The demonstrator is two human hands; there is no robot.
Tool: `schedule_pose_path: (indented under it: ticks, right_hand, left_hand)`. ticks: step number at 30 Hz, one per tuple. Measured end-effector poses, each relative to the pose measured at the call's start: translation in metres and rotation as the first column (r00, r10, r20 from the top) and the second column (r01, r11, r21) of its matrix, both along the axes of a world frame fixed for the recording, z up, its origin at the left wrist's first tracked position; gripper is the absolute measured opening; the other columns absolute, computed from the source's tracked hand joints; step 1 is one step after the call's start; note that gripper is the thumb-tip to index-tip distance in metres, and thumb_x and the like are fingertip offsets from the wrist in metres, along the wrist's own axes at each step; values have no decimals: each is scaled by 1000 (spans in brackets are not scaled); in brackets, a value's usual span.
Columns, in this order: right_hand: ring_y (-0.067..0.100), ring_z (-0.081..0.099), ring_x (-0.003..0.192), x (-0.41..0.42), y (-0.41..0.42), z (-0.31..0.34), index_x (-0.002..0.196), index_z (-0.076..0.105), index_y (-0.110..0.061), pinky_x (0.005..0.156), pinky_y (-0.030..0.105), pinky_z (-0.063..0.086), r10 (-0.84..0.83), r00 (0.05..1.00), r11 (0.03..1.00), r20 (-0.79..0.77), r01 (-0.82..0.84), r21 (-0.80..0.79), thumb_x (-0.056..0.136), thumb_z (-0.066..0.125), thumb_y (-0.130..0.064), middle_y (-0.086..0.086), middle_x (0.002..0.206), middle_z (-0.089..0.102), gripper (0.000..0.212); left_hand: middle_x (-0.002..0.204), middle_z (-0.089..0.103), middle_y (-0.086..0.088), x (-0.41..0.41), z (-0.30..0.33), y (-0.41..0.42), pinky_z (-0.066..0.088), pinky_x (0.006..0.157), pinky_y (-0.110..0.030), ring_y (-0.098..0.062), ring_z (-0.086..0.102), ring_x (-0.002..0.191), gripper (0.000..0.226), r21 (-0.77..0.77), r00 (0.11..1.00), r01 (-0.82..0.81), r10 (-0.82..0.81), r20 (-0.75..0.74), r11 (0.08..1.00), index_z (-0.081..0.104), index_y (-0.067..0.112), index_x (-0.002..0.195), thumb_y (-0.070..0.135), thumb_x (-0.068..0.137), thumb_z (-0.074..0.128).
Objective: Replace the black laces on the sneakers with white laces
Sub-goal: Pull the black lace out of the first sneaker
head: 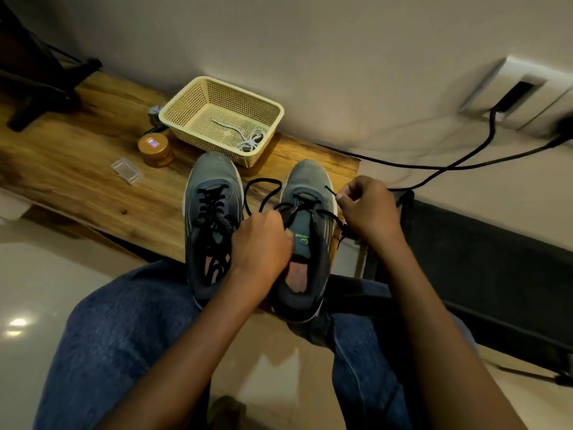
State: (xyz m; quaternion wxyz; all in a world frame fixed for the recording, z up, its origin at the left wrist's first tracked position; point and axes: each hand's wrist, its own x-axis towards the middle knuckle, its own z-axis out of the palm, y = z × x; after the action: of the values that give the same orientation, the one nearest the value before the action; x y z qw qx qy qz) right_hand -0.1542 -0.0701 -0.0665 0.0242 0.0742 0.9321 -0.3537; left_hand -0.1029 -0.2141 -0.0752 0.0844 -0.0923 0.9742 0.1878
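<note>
Hands (313,225) pinch black lace (263,193) on right sneaker (305,231) overhanging bench edge (161,243)

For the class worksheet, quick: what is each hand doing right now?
Left hand: grips the black lace at the right sneaker.
Right hand: pinches that lace's tip.

You are sitting in a room of a home, it seems. A low wooden table (93,169) stands against a plain pale wall (310,41) on a glossy tiled floor (37,290). On the table you see a cream plastic basket (186,110) and a small amber jar (156,149). Black cables (434,169) run from a wall socket (521,91) on your right.
</note>
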Motion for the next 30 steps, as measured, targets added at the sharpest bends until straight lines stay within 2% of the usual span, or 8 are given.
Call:
schedule_pose_path:
  ticks: [3,6,9,15,18,23,27,30]
  right_hand:
    - [25,60,93,-2,0,-1,86,64,-16,83,45,52,17,1000,1000,12,-17,2,89,60,-16,8,93,67,5]
    - [21,61,84,0,-1,-1,94,63,-15,79,43,53,42,999,999,26,-42,17,90,60,-15,7,90,65,5]
    - [19,60,81,0,0,-1,98,62,-15,78,42,53,62,998,998,32,-63,31,91,61,-18,7,91,65,8]
    - [21,61,87,3,-1,-5,97,61,-15,77,40,53,132,979,991,155,-129,-32,90,62,-31,6,94,64,17]
    - [20,60,86,5,-2,-7,97,60,-16,68,32,48,185,960,982,210,-186,-13,86,67,-40,3,93,62,28]
    - [18,61,79,7,-6,-5,94,56,-18,67,36,55,224,938,975,263,-215,-62,76,74,-47,-1,87,59,39]
    - [24,66,81,9,-10,1,93,58,-14,73,47,58,214,928,974,304,-181,-132,74,75,-37,6,91,64,34]
    - [28,69,79,9,-10,5,94,60,-7,71,48,59,176,929,978,324,-127,-168,76,73,-24,12,92,67,28]
  left_hand:
    - [116,60,-12,1,1,1,43,75,-36,-32,57,107,46,47,997,12,-8,-81,999,43,17,135,26,91,56]
    - [131,49,-7,-7,-7,5,43,92,-36,-26,46,122,60,61,979,57,-44,-201,997,33,21,143,27,90,60]
    - [136,44,-3,-18,-16,8,36,100,-37,-24,39,124,55,-30,946,105,-109,-304,994,38,23,140,29,89,61]
    - [139,47,5,-23,-34,13,32,98,-37,-22,39,125,45,-161,934,198,-236,-269,967,50,27,134,22,91,59]
    - [131,53,4,-24,-35,14,33,94,-35,-20,46,119,35,-137,931,148,-185,-315,979,57,26,128,25,93,57]
    - [114,62,-1,-25,-36,15,34,91,-35,-22,54,106,20,-92,919,116,-142,-367,989,65,17,108,18,90,58]
    - [106,64,-3,-27,-40,16,31,99,-37,-22,56,102,14,-62,916,104,-120,-382,993,62,16,105,22,95,53]
    - [91,65,-6,-27,-42,17,34,103,-47,-28,60,92,12,11,915,33,-26,-404,999,60,13,100,22,96,52]
